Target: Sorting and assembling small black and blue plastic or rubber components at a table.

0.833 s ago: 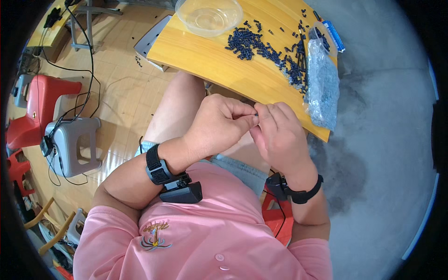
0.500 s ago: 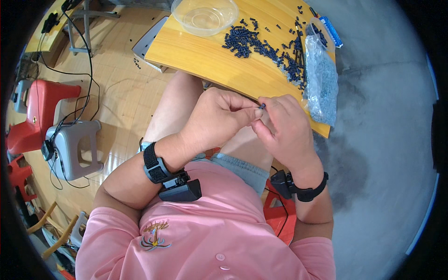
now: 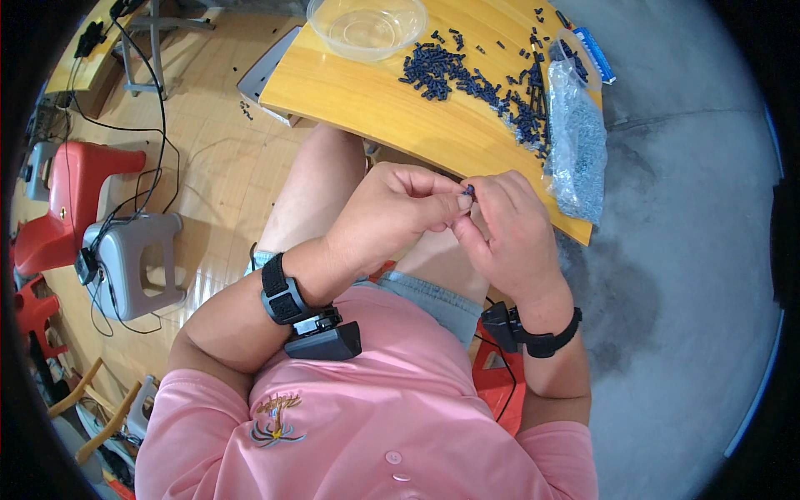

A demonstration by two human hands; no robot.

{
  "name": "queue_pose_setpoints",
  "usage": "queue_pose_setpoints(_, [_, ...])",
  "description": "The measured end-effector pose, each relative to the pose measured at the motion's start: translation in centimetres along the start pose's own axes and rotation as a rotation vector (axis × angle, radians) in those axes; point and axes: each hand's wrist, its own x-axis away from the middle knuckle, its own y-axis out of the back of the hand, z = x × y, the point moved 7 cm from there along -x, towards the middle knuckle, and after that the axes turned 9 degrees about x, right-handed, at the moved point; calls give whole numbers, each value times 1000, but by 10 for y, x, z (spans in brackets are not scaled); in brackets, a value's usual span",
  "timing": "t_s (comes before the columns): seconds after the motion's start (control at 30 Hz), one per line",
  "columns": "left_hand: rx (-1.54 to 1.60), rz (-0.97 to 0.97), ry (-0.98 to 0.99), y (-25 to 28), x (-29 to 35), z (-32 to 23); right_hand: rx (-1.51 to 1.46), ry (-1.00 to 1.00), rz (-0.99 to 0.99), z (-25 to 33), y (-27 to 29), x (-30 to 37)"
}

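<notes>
Above my lap, just off the table's near edge, my two hands meet at the fingertips. A small dark blue-black plastic piece (image 3: 469,191) sits between them, mostly covered by the fingers. My left hand (image 3: 404,200) pinches it between thumb and forefinger. My right hand (image 3: 512,229) closes on it from the other side, thumb below and fingers curled above. On the wooden table (image 3: 350,100) beyond lies a heap of similar small dark pieces (image 3: 433,71), trailing right toward a clear plastic bag (image 3: 575,158) filled with tiny bluish bits.
A clear round plastic tub (image 3: 367,29) stands at the table's far left. Near the right edge are a clear container with dark pieces (image 3: 568,58) and a blue-and-white box (image 3: 594,56). Red (image 3: 75,200) and grey stools (image 3: 133,258) with black cables stand at left.
Both hands stay nearly in place, with slight finger shifts around the small piece. A bit more of the piece shows above the left thumb now.
</notes>
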Motion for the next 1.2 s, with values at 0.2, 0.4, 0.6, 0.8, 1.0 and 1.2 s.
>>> queue_pose_setpoints(0.2, [-254,-84,85,6,-1,3,20,-27,-49,0,11,-2])
queue_pose_setpoints(0.4, [-366,-51,-172,2,-1,0,258,90,180,13,4,-6])
queue_pose_setpoints(0.6, [-482,-54,-112,5,1,2,334,173,132,17,-7,1])
queue_pose_setpoints(0.8, [-548,-69,-88,9,2,1,303,211,107,16,-13,2])
queue_pose_setpoints(1.0, [-463,7,-173,-4,8,-5,329,342,102,26,-2,4])
queue_pose_setpoints(1.2, [-474,-56,-131,7,2,-8,393,136,100,19,-8,-4])
